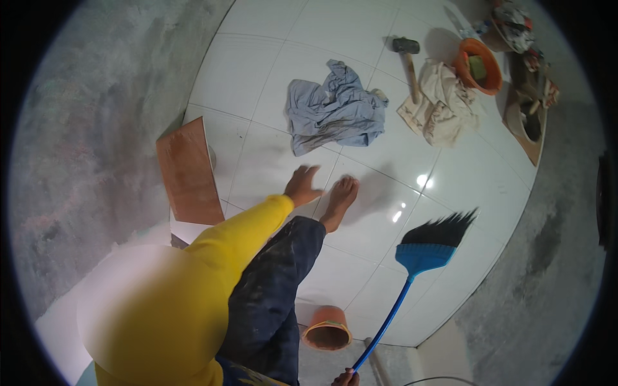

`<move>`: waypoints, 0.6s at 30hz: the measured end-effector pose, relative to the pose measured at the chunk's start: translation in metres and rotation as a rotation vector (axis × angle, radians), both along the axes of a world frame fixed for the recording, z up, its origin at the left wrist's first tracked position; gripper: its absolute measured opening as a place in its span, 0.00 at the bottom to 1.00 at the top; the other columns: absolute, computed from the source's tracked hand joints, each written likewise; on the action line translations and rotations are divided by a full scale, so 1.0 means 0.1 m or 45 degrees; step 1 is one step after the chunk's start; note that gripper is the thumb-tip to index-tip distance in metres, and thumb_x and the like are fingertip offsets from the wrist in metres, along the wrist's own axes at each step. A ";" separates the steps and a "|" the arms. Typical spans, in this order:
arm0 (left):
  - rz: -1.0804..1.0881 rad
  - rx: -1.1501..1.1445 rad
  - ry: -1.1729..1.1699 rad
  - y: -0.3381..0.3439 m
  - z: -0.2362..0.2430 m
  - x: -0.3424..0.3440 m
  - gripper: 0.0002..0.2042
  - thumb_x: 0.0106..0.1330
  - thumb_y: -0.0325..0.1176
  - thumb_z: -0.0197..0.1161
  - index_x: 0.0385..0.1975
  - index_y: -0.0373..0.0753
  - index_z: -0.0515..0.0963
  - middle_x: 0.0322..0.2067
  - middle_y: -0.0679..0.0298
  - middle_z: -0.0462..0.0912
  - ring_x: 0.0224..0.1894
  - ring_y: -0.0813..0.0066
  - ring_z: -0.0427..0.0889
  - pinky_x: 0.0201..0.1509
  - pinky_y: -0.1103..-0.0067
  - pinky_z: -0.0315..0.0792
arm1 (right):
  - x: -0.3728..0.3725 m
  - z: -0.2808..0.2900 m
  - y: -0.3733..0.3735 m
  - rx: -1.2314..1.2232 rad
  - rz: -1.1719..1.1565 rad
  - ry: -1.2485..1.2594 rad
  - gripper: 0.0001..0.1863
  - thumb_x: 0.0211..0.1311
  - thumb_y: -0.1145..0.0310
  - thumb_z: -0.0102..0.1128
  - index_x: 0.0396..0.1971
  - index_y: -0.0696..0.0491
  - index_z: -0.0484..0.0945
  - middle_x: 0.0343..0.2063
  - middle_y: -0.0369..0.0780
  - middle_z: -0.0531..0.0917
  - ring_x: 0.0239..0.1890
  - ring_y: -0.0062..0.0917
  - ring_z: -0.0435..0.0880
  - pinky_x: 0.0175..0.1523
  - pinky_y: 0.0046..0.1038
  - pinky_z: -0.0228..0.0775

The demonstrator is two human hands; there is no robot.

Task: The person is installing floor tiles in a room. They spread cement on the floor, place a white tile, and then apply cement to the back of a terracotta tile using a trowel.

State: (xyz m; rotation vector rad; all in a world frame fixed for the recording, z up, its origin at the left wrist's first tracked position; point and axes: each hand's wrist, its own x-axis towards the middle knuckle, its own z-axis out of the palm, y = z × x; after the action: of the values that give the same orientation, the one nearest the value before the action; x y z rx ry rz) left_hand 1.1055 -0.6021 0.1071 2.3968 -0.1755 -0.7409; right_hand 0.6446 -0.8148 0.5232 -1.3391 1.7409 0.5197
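Note:
My left hand [302, 188], coming out of a yellow sleeve, reaches over the white tiles with fingers apart and nothing in it. It is just below a crumpled grey-blue cloth [336, 112], beside my bare foot [340, 201]. At the bottom edge my right hand [344, 378] grips the blue handle of a broom [426, 256] with a dark bristle head, which rests over the tiles to the right.
A brown board [188, 170] stands at the left. Above right lie a cream cloth [445, 109], a mallet [405, 48], an orange basin [486, 78] and containers on a board [533, 145]. An orange bucket [326, 316] stands low centre. Grey walls [80, 141] flank the tiled floor.

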 end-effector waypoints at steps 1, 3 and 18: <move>0.032 0.031 -0.015 -0.34 -0.13 0.30 0.50 0.52 0.45 0.82 0.77 0.43 0.63 0.73 0.40 0.63 0.76 0.37 0.61 0.79 0.56 0.61 | 0.21 -0.02 -0.07 0.020 0.093 -0.003 0.14 0.84 0.56 0.53 0.49 0.52 0.74 0.27 0.28 0.70 0.26 0.12 0.65 0.29 0.19 0.58; 0.042 -0.055 -0.207 -0.77 -0.53 0.88 0.57 0.45 0.44 0.86 0.79 0.46 0.59 0.78 0.36 0.49 0.79 0.32 0.51 0.80 0.56 0.59 | 0.60 -0.18 -0.37 0.041 0.157 -0.016 0.13 0.84 0.57 0.54 0.50 0.52 0.73 0.26 0.28 0.69 0.25 0.12 0.65 0.28 0.19 0.58; 0.369 -0.144 -0.648 -0.53 0.63 1.95 0.29 0.48 0.19 0.57 0.57 0.33 0.77 0.50 0.45 0.82 0.54 0.44 0.82 0.62 0.61 0.76 | 3.06 -0.40 -2.20 -0.148 0.963 -0.279 0.18 0.81 0.61 0.54 0.58 0.61 0.76 0.29 0.34 0.74 0.26 0.15 0.71 0.28 0.22 0.65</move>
State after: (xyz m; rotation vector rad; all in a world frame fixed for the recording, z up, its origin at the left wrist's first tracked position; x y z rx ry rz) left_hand 1.3002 -0.6549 0.1697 2.3855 -0.0692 0.0180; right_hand 0.9502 -1.0349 0.4834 -2.0536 1.0593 0.6512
